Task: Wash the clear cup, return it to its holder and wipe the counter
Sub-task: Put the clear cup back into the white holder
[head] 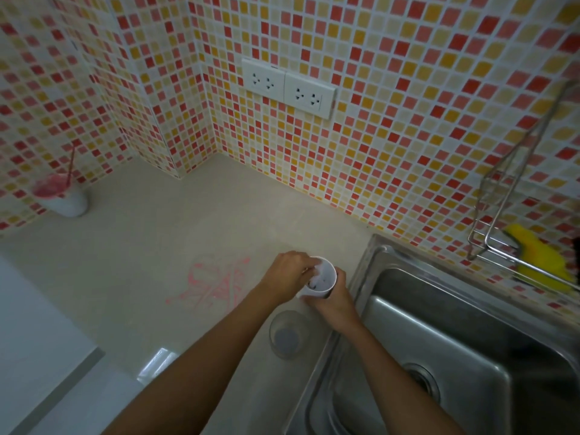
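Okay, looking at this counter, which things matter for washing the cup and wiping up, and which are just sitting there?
For the job: clear cup; white holder, held by left hand and right hand; pink spill; sink; yellow sponge.
Just lying about: pink drink with straw; wall sockets.

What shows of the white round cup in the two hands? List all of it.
The white round cup looks like opaque plastic, a plain cylinder with its open mouth tilted toward the camera and dark specks inside. It is at the edge of the beige counter beside the steel sink. The right hand grips its side; the left hand curls its fingers over the rim.
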